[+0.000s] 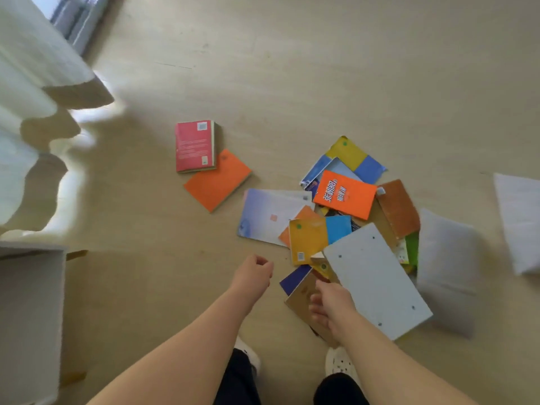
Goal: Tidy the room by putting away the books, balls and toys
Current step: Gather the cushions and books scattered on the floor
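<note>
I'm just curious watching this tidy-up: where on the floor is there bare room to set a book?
Bare wooden floor lies beyond the red paperback book, and between the grey box and the left hand. The scattered book pile is crowded.

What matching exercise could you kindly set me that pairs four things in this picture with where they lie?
Things:
1 red book
2 lettered orange book
3 white dotted book
4 left hand

Places:
A over bare floor, fingers curled
B on top of the pile, far side
C apart from the pile, overlapping a plain orange book
D pile's near right side

Pairs: 1-C; 2-B; 3-D; 4-A
</note>
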The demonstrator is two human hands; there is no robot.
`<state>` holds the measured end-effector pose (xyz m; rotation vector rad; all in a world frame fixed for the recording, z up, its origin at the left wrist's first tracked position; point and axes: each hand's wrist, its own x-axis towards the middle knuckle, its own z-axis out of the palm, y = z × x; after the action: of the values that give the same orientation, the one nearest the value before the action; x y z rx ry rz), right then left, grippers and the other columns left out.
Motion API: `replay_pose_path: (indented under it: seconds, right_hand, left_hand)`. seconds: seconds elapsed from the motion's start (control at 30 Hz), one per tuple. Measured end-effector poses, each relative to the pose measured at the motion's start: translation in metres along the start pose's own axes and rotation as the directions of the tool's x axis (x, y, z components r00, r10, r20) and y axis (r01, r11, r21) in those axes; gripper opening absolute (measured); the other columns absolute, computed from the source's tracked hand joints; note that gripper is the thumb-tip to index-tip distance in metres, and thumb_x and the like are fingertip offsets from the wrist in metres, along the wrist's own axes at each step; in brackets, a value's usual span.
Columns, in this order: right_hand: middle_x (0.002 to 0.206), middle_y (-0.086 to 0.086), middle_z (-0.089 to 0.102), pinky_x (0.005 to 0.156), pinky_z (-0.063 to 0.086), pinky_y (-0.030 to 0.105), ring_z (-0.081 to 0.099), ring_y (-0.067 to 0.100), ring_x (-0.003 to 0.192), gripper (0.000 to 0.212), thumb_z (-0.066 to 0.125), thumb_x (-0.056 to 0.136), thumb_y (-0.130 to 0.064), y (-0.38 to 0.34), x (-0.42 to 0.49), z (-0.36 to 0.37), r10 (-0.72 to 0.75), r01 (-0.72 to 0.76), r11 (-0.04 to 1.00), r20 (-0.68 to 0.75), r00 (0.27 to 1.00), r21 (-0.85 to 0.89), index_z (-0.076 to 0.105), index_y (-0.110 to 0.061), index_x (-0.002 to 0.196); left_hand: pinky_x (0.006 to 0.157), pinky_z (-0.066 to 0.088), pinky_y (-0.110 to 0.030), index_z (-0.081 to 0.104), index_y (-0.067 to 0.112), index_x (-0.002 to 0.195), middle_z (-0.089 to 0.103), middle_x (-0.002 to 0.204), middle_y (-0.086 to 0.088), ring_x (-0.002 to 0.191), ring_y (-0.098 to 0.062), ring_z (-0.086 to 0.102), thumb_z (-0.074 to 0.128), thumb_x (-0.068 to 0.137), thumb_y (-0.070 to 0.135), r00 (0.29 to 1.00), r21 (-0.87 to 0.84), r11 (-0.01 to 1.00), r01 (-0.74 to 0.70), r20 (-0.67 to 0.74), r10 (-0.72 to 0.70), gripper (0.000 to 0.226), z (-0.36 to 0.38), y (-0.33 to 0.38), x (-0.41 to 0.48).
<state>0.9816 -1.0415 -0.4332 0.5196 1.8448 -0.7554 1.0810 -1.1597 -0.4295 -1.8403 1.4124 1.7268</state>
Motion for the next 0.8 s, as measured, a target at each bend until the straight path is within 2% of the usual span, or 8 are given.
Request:
replay_pose_path:
  seconds: [0.1,0.2,0.27,0.4,0.5,0.57,0.67,0.8]
  right_hand:
    - [0.075,0.008,0.053,0.054,0.042,0.030,0.050,0.019,0.061,0.015,0.046,0.096,-0.020,0.017,0.027,-0.070,0.042,-0.037,0.996,-0.058,0.997,0.077,0.053,-0.011,0.086]
    - [0.077,0.009,0.052,0.055,0.041,0.030,0.049,0.020,0.062,0.016,0.045,0.095,-0.016,0.032,0.063,-0.130,0.088,-0.071,0.986,-0.106,0.990,0.150,0.051,-0.010,0.082]
    - [0.077,0.008,0.050,0.056,0.039,0.030,0.047,0.020,0.064,0.013,0.044,0.094,-0.014,0.045,0.087,-0.163,0.133,-0.101,0.974,-0.152,0.979,0.204,0.051,-0.011,0.083]
    - [0.077,0.006,0.052,0.056,0.036,0.027,0.044,0.019,0.063,0.014,0.045,0.091,-0.010,0.074,0.136,-0.203,0.224,-0.153,0.948,-0.246,0.943,0.278,0.056,-0.005,0.099]
    - [0.093,0.009,0.057,0.053,0.035,0.027,0.050,0.022,0.071,0.023,0.053,0.089,-0.008,0.086,0.164,-0.212,0.261,-0.158,0.919,-0.258,0.930,0.360,0.054,-0.002,0.111]
    - [0.105,0.009,0.057,0.063,0.041,0.030,0.054,0.027,0.088,0.030,0.057,0.089,-0.010,0.087,0.184,-0.211,0.281,-0.157,0.872,-0.212,0.936,0.463,0.052,-0.006,0.118]
    - [0.117,0.008,0.062,0.063,0.048,0.033,0.059,0.031,0.101,0.039,0.060,0.089,-0.024,0.089,0.207,-0.206,0.288,-0.195,0.787,-0.070,0.955,0.586,0.052,-0.014,0.126]
    - [0.116,0.011,0.063,0.070,0.053,0.037,0.061,0.034,0.101,0.037,0.056,0.090,-0.027,0.098,0.220,-0.203,0.299,-0.190,0.725,-0.055,0.953,0.662,0.053,-0.014,0.124]
  left_hand:
    - [0.069,0.046,-0.030,0.051,0.022,0.102,0.064,0.101,-0.003,0.094,-0.021,0.062,0.046,0.095,0.029,0.997,0.170,0.983,-0.064,0.064,0.054,0.011,0.070,0.016,0.001]
    - [0.064,0.044,-0.027,0.053,0.021,0.105,0.062,0.098,-0.001,0.081,-0.016,0.058,0.044,0.095,0.030,0.985,0.330,0.930,-0.165,0.105,0.138,0.016,0.132,0.028,0.010]
    - [0.066,0.044,-0.027,0.054,0.018,0.108,0.060,0.097,0.001,0.081,-0.016,0.056,0.043,0.096,0.028,0.973,0.452,0.861,-0.232,0.115,0.201,0.019,0.172,0.035,0.026]
    - [0.078,0.045,-0.029,0.049,0.016,0.125,0.057,0.123,-0.001,0.103,-0.018,0.056,0.042,0.097,0.024,0.941,0.616,0.719,-0.322,0.123,0.316,0.030,0.230,0.042,0.065]
    - [0.094,0.042,-0.035,0.032,0.019,0.142,0.036,0.147,-0.001,0.129,-0.023,0.041,0.044,0.097,0.026,0.903,0.711,0.593,-0.379,0.144,0.404,0.047,0.253,0.046,0.096]
    - [0.110,0.030,-0.039,0.021,0.016,0.148,0.021,0.155,-0.002,0.140,-0.024,0.024,0.046,0.097,0.029,0.916,0.707,0.607,-0.364,0.153,0.370,0.058,0.264,0.051,0.121]
    - [0.108,0.034,-0.041,0.023,0.016,0.146,0.031,0.147,-0.009,0.133,-0.030,0.034,0.045,0.097,0.028,0.973,0.614,0.756,-0.229,0.162,0.164,0.056,0.273,0.058,0.150]
    - [0.103,0.040,-0.046,0.034,0.017,0.140,0.044,0.134,-0.011,0.121,-0.031,0.044,0.043,0.096,0.032,0.978,0.686,0.697,-0.209,0.161,0.135,0.047,0.273,0.052,0.169]
